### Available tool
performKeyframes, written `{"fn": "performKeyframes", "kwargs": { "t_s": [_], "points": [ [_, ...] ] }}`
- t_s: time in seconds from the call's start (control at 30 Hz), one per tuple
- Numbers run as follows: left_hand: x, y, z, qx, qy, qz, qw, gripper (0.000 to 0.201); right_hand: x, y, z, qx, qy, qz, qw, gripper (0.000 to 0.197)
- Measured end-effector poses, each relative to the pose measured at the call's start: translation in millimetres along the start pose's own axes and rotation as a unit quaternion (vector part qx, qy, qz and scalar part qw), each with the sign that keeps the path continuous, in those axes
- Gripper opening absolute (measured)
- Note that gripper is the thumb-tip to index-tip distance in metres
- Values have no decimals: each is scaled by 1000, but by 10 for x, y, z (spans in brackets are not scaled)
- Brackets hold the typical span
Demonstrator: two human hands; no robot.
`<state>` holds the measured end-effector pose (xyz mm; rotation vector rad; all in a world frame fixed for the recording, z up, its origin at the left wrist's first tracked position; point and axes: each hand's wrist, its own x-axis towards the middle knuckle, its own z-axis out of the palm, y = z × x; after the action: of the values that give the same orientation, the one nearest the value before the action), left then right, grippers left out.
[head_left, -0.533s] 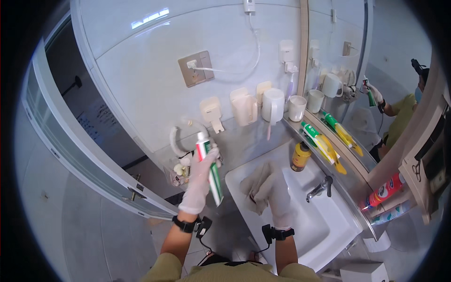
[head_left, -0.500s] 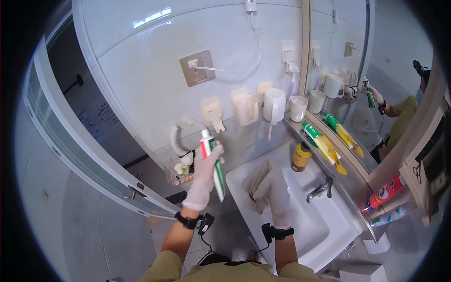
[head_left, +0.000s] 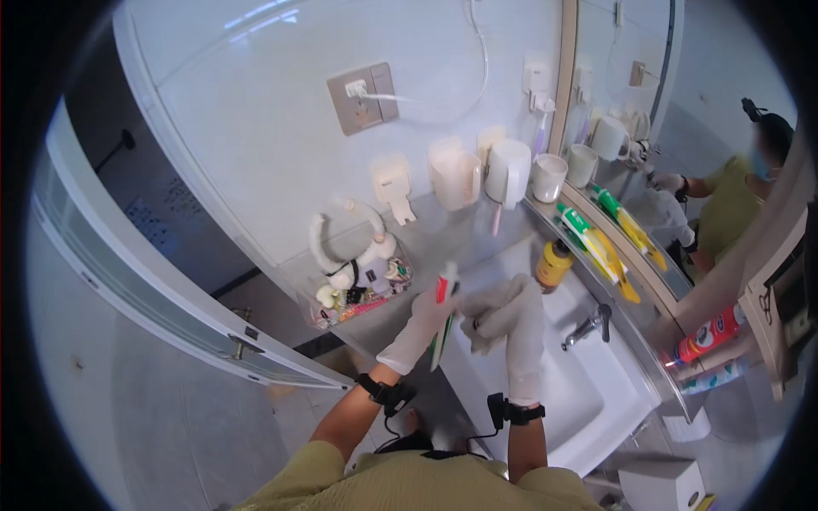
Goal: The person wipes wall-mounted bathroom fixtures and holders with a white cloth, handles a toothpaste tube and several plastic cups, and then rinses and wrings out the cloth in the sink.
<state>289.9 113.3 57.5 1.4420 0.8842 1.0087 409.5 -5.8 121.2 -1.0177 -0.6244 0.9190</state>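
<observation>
My gloved left hand (head_left: 412, 330) is closed around a toothpaste tube (head_left: 440, 344) with white, red and green on it. The tube's capped end points up, and its green end shows below the hand. Close beside it, over the sink's left side, is my gloved right hand (head_left: 521, 336). That hand grips a crumpled grey cloth (head_left: 484, 330), which lies right next to the tube. I cannot tell whether the cloth touches the tube. Under both hands is the white sink (head_left: 567, 417).
Right of the sink are a tap (head_left: 588, 327), a yellow bottle (head_left: 554, 266) and another green tube (head_left: 579, 223) on the ledge. White cups (head_left: 550, 177) stand or hang along the wall. A clear tray (head_left: 362, 311) of small accessories sits at left, near the open door (head_left: 213, 328).
My left hand has moved right with the toothpaste tube, from near the accessory tray to beside the cloth. My right hand and the cloth have shifted slightly up and right in view.
</observation>
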Motion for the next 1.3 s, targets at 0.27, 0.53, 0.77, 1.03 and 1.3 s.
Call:
{"fn": "performKeyframes", "kwargs": {
  "t_s": [0.27, 0.53, 0.77, 1.03, 1.3],
  "points": [
    [197, -2155, -95, 506, -132, 48, 851, 53, -599, 596, -738, 10, 78, 64, 995, 20],
    [1000, -2159, 180, 653, -136, 158, 728, 58, -1055, 556, -276, 28, 268, 82, 960, 14],
    [832, -2081, 128, 598, -97, 263, 751, 71, -965, 580, -393, -42, 102, 77, 991, 31],
    [711, -1472, 415, 236, -52, 136, 961, 73, -743, 579, -386, -46, 127, 73, 988, 30],
    [1340, 237, 484, -369, -317, 205, 849, 65, -710, 729, -528, -30, -29, 50, 998, 27]
  ]
}}
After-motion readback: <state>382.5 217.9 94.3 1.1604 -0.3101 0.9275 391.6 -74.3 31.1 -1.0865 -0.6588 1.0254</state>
